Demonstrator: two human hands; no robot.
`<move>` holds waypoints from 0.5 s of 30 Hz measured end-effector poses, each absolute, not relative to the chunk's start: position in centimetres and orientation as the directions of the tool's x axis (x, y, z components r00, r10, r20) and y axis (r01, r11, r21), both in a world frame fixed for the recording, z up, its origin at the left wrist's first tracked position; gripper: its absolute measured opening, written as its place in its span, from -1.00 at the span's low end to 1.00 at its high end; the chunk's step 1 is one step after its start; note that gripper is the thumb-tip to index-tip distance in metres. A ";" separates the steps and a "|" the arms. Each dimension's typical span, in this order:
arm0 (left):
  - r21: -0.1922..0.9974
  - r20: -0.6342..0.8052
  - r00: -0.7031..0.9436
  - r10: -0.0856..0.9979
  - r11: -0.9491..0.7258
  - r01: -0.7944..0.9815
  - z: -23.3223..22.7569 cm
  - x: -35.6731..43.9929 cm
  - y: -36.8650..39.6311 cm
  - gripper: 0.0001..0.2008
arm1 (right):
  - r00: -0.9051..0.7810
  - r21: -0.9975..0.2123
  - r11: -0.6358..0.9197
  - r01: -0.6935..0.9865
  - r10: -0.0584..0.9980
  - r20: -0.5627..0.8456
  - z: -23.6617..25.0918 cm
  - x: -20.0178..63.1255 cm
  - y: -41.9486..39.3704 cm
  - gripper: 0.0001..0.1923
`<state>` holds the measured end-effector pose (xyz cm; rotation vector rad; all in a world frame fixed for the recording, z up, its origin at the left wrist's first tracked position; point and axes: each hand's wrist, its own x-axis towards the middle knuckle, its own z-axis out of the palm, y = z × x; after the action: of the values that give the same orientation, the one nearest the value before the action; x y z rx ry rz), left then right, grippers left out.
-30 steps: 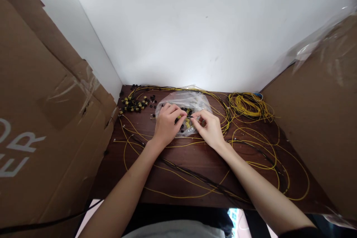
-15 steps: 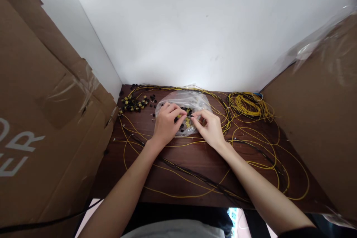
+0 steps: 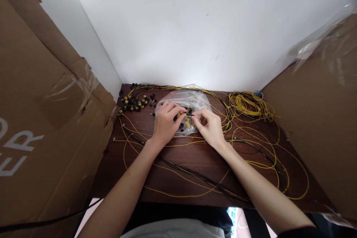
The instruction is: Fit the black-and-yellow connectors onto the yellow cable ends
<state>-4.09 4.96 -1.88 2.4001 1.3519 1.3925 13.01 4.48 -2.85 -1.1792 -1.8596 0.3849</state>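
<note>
Over a clear plastic bag (image 3: pixel 195 98) my left hand (image 3: pixel 166 122) and my right hand (image 3: pixel 209 125) face each other, fingertips a short gap apart. Each pinches, thumb against finger, one end of a thin black and yellow wire (image 3: pixel 189 114) stretched between them. Whether a small part sits on the wire is too small to make out. Below the fingers, small yellow pieces (image 3: pixel 188 122) and black ones lie in the bag. Long yellow wires (image 3: pixel 182 144) run across the table under my wrists.
Small black and yellow parts (image 3: pixel 135 103) are heaped at the back left. A coil of yellow wire (image 3: pixel 245 105) lies at the back right. Black wires (image 3: pixel 195 174) cross the front of the brown table (image 3: pixel 178 160). Cardboard boxes (image 3: pixel 52 119) flank both sides; a white wall (image 3: pixel 178 26) rises behind.
My fingertips have shifted very slightly, and a little more of the wire shows between them. Both hands keep their pinch over the bag.
</note>
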 end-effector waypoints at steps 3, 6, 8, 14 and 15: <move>0.439 0.673 0.206 0.710 -0.608 0.662 -1.8 -4.1 4.9 -0.92 | -0.163 -0.650 0.506 0.567 0.843 0.513 -2.8 13.0 4.5 -0.88; 0.444 0.656 0.225 0.721 -0.609 0.657 -1.9 -4.0 4.9 -0.91 | -0.174 -0.650 0.507 0.566 0.844 0.507 -2.8 13.0 4.4 -0.88; 0.447 0.644 0.236 0.727 -0.609 0.655 -1.9 -4.0 4.9 -0.90 | -0.180 -0.648 0.508 0.568 0.844 0.505 -2.8 12.9 4.4 -0.88; 0.447 0.662 0.210 0.720 -0.604 0.660 -1.9 -4.1 4.9 -0.92 | -0.149 -0.654 0.496 0.572 0.846 0.511 -2.8 13.1 4.4 -0.86; 0.445 0.663 0.209 0.718 -0.604 0.661 -1.9 -4.1 4.9 -0.92 | -0.144 -0.656 0.494 0.570 0.847 0.512 -2.8 13.1 4.4 -0.86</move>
<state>-4.14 4.92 -1.91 2.3920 1.3663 1.3710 13.05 4.39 -2.75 -1.1854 -1.8339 0.3842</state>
